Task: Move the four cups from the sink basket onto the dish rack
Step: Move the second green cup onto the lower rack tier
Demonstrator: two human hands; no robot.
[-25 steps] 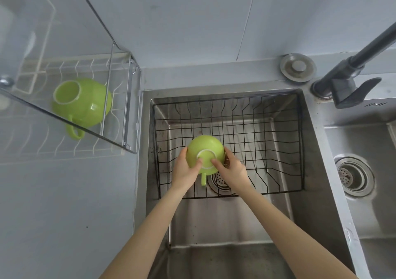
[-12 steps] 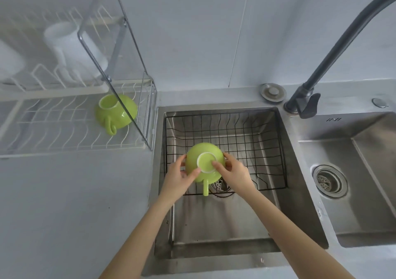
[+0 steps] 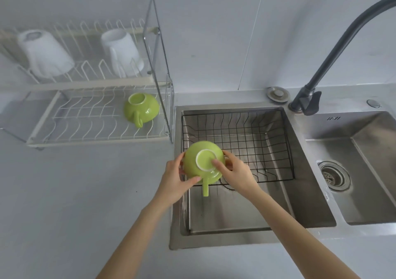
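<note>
Green cup [image 3: 203, 161] is upside down, foot ring up, handle pointing back toward the person, clamped between both hands over the near-left corner of the sink basket [image 3: 267, 150]. Left hand [image 3: 174, 180] wraps the left side, thumb under the rim by the handle. Right hand [image 3: 234, 174] wraps the right side, one fingertip on the foot ring. Both hands are closed on it, neither is free.

Key relation: dish rack [image 3: 96, 126] sits up and left of the hands, so the left hand is nearer. Lower tier already has one green cup [image 3: 142, 109], rim down; open wire lies left of it. Two white cups [image 3: 46, 53] on the upper tier. Basket looks empty otherwise, so this is probably the last one.
</note>
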